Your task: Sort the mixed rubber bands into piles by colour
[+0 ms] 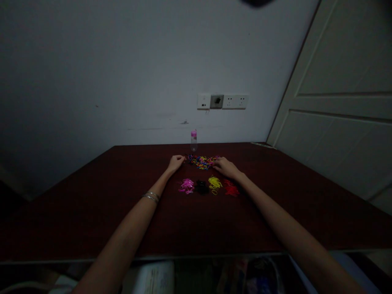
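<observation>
- The far side is closed off by a pale grey wall [122,73], on which a white strip of wall sockets [234,102] is mounted, right of centre.
- The dark red-brown wooden table [92,204] is set against it; its near middle is left bare, perhaps so that the forearms can be stretched across.
- A loose heap of thin multicoloured elastic loops [202,162] is placed on the far half, between the two hands, seemingly so that it can be reached from both sides.
- The right hand [226,167] is held palm down at the heap's right edge, its fingers bent inward; whether a loop is pinched cannot be told.
- The left hand [177,163] is held just beside the left edge, fingers curled close together; any loop between them cannot be made out.
- Nearer, small piles are laid out from left to right: pink loops [186,186], black loops [201,187], yellow loops [214,182] and red loops [231,188], apparently spaced to keep colours apart.
- A clear pink-capped bottle [194,141] is stood upright beyond the heap, seemingly out of the way.
</observation>
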Available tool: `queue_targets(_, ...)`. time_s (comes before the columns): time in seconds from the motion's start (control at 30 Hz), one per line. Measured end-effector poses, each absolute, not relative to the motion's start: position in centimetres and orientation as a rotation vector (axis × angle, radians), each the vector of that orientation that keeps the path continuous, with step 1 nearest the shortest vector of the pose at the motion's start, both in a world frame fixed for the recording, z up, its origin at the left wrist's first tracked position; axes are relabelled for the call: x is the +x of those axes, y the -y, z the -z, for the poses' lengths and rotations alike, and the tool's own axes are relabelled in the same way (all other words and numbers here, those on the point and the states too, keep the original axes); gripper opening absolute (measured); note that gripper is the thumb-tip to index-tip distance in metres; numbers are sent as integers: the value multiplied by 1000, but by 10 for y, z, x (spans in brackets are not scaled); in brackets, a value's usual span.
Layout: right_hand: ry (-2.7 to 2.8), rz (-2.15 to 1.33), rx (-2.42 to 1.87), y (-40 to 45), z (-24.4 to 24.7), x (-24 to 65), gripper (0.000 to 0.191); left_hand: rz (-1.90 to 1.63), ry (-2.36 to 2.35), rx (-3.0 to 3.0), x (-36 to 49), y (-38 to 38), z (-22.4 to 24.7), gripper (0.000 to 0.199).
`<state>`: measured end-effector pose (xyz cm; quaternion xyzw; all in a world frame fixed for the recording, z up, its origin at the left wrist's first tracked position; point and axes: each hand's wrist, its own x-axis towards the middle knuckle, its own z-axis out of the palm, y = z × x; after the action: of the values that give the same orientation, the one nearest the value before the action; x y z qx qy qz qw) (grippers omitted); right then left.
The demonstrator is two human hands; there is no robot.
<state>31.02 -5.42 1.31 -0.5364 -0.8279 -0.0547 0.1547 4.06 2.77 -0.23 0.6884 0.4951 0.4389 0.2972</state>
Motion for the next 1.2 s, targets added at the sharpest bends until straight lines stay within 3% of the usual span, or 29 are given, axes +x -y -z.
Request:
queue_targets(0.67, 2321, 318, -1591, 51, -11, 306, 23, -1143, -1358, 1844, 43, -24, -1, 24)
queue_targets(1.2, 2592, -112, -1152, 77, -46, 262, 13, -1124, -1363, 1836, 42, -29, 4, 24)
